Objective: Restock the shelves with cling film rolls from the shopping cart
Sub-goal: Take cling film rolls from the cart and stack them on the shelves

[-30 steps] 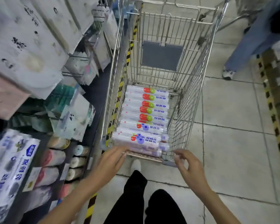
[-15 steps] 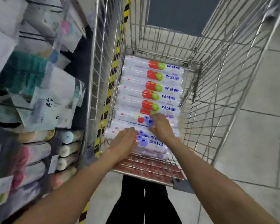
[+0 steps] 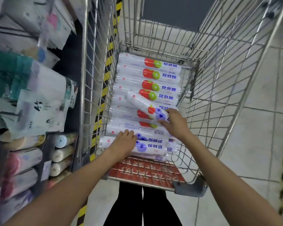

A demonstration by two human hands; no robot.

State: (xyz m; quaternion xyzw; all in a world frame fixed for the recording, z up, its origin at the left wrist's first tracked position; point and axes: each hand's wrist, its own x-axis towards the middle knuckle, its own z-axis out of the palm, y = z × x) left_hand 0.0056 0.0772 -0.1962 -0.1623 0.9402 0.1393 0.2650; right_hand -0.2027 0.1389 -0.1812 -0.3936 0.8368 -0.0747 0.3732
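Several white cling film rolls (image 3: 147, 74) with red and green fruit prints lie side by side on the floor of the wire shopping cart (image 3: 219, 88). My right hand (image 3: 175, 123) is shut on one roll (image 3: 142, 106) with a blue print, lifted and tilted above the row. My left hand (image 3: 123, 142) rests on the nearest roll (image 3: 150, 147) at the cart's near end, fingers curled over it; whether it grips the roll is unclear.
Shelves on the left hold upright rolls (image 3: 62, 141) and packaged goods (image 3: 39, 110). A yellow-black striped strip (image 3: 104, 88) runs along the shelf base. Tiled floor (image 3: 252, 144) lies to the right. My black-trousered legs (image 3: 142, 207) stand behind the cart.
My right hand has closed on a blue-print roll and raised one end off the row. My left hand has slid slightly forward on the nearest roll. The camera has leaned further over the cart.
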